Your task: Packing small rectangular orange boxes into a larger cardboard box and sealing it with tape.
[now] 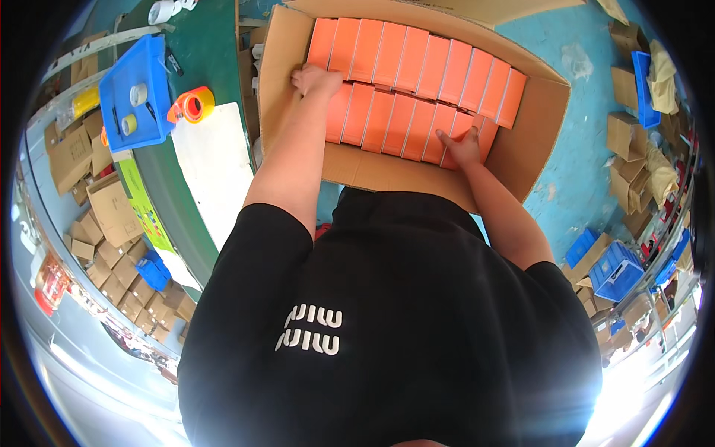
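Two rows of slim orange boxes (395, 59) stand packed on edge in an open brown cardboard carton (357, 171). My left hand (316, 80) reaches in at the carton's left end, where the rows meet. Its fingers are bent down beside the end boxes, and their tips are partly hidden. Toward the right end of the near row, my right hand (465, 147) has thumb and fingers on either side of an orange box (450, 159). The lower part of that box is hidden among its neighbours.
Left of the carton is a green-topped table (212, 45) with a white sheet (216, 164), an orange tape dispenser (195, 106) and a blue tray (141, 82) holding tape rolls. Cardboard boxes (625, 138) and blue crates (617, 270) lie along the right side of the blue floor (577, 149).
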Demonstrator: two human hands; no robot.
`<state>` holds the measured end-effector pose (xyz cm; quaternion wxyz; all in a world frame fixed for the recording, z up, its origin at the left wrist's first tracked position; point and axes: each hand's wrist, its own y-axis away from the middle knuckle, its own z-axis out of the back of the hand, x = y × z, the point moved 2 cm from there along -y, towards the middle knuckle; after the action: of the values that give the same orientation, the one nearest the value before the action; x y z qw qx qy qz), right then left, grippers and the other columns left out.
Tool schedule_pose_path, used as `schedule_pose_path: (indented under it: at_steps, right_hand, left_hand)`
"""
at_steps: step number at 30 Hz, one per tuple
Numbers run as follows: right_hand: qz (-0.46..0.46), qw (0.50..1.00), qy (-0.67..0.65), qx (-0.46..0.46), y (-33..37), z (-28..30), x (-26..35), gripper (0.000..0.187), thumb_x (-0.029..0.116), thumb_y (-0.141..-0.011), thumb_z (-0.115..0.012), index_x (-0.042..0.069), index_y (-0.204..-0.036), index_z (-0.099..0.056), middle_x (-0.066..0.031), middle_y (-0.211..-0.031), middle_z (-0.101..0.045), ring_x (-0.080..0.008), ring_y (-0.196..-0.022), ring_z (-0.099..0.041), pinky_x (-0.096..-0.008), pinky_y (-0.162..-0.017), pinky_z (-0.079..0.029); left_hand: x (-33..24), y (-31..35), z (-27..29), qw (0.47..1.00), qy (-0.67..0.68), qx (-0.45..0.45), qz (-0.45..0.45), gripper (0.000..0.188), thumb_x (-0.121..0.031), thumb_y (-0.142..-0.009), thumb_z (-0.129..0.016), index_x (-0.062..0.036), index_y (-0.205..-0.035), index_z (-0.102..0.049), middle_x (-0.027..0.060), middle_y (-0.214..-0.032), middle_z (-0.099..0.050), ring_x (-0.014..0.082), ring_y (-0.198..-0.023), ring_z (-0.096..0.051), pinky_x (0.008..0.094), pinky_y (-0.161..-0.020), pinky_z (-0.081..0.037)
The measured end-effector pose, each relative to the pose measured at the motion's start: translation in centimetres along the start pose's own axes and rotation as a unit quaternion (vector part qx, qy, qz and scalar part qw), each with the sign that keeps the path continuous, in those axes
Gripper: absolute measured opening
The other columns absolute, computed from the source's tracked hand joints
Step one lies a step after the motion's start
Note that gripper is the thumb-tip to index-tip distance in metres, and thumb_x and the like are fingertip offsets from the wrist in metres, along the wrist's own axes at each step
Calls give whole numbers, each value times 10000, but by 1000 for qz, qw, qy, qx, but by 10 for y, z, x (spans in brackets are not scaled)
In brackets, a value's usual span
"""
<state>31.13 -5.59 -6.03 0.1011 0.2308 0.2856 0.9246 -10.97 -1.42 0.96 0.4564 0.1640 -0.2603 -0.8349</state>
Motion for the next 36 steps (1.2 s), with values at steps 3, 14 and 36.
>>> schedule_pose_path:
  at_steps: [3,14,36]
  right_hand:
    - [-9,998,-28,48,2,1,4,1204,680,-708,-837,-87,-1471,-308,-325,-1488,-423,-444,-1389,-463,-446,-1133,-433]
    - [-12,994,-78,76,2,15,6,1126,628,-721,-851,-97,-1442,-380,-307,-1445,-497,-415,-1353,-517,-445,-1103,-456]
    - [-5,988,-122,92,-7,15,-9,820,533,-764,-866,-28,-1292,-585,-232,-1253,-673,-353,-1196,-652,-420,-1015,-514]
  left_hand:
    - [15,-1,-7,996,74,-41,21,820,-327,-769,-815,16,-1422,-456,264,-1502,-408,370,-1436,-368,468,-1176,-366]
    - [19,-21,-30,997,-74,32,-2,1005,-243,-812,-790,98,-1519,-163,318,-1459,-404,392,-1437,-373,453,-1188,-375]
    - [47,-17,-48,981,159,-102,36,870,-343,-818,-841,41,-1451,-384,257,-1302,-653,360,-1223,-650,397,-1021,-542]
